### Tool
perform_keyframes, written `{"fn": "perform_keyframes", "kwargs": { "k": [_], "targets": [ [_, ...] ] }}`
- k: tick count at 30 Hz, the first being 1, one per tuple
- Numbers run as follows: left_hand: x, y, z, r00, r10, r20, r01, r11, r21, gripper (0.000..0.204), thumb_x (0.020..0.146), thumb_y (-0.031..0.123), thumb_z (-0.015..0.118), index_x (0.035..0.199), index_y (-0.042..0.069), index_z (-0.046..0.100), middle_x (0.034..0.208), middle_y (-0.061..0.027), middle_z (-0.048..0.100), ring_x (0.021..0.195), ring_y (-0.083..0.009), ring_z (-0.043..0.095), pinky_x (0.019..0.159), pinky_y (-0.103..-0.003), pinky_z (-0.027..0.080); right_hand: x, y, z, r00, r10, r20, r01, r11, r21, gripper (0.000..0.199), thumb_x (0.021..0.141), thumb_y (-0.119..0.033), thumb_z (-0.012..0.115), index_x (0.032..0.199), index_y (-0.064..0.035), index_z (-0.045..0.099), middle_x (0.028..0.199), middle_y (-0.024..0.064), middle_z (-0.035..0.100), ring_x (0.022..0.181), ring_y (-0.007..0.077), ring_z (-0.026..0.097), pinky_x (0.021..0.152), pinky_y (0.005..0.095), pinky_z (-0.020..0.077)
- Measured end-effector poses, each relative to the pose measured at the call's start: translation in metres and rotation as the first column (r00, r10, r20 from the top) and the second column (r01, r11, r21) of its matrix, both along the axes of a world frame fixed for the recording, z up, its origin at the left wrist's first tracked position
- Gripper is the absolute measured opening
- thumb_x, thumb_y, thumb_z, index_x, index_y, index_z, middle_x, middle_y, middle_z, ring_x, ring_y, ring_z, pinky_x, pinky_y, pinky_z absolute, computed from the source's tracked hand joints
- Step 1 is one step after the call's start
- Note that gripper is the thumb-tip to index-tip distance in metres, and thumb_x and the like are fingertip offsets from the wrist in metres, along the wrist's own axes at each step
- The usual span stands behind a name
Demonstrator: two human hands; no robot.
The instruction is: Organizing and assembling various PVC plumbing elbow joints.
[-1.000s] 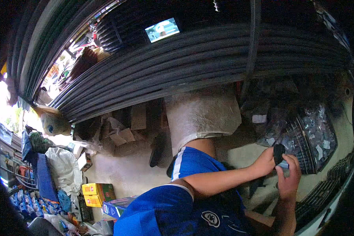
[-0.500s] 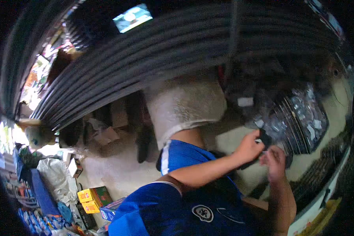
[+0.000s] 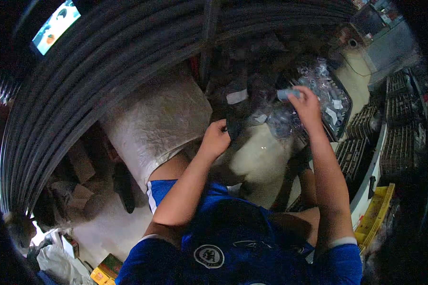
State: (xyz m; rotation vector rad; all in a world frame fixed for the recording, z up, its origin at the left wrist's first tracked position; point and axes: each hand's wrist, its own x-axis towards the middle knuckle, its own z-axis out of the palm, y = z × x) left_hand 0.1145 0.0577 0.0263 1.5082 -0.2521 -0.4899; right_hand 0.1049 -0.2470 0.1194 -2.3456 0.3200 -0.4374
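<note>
My right hand (image 3: 306, 108) is raised over the far right part of the work area. Between its thumb and fingers is a short grey-blue cylinder (image 3: 286, 94), held roughly sideways. Lower and further left, my left hand (image 3: 216, 140) is closed around a black piece (image 3: 233, 127), whose shape blends into the dark background. Beneath and beyond the right hand lie clear plastic bags (image 3: 283, 121) with greyish contents that I cannot make out. A dark tray (image 3: 348, 107) holds more of these bags, along with small white slips.
A pale plastic sack (image 3: 157, 116) lies across the left middle. Long dark pipes (image 3: 128, 61) curve over the far side, with an upright post (image 3: 207, 47). Dark slatted crates (image 3: 397, 128) and a yellow crate (image 3: 376, 213) stand at right. A lit screen (image 3: 56, 27) shows upper left.
My hands were close together near the tray and are now apart. The right one has reached away with the grey-blue cylinder. The whole view has swung toward the right.
</note>
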Motion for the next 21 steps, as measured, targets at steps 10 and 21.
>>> {"fn": "perform_keyframes", "kwargs": {
  "k": [10, 21],
  "targets": [
    [-0.003, 0.016, 0.034, 0.938, 0.277, 0.211, -0.228, 0.946, -0.229, 0.024, 0.088, 0.013, 0.063, 0.107, -0.001, 0.066, 0.100, -0.0065, 0.069, 0.093, -0.0164, 0.061, 0.086, -0.031, 0.048, 0.036, 0.064, -0.105, 0.980, -0.174, -0.091, 0.159, 0.975, -0.156, 0.023, 0.085, -0.020, 0.067, 0.099, -0.0028, 0.061, 0.081, 0.0191, 0.066, 0.078, 0.0398, 0.065, 0.073, 0.0465, 0.0529],
    [0.009, -0.004, 0.000, 0.945, 0.247, 0.215, -0.281, 0.949, 0.145, 0.035, 0.086, 0.031, 0.060, 0.101, 0.000, 0.066, 0.097, -0.0271, 0.066, 0.095, -0.0452, 0.062, 0.083, -0.050, 0.049, -0.263, 0.109, -0.381, 0.734, -0.073, -0.675, 0.287, 0.935, 0.210, 0.031, 0.080, -0.017, 0.069, 0.109, -0.0068, 0.064, 0.106, 0.0220, 0.064, 0.109, 0.0381, 0.060, 0.094, 0.0482, 0.0465]
  ]
}}
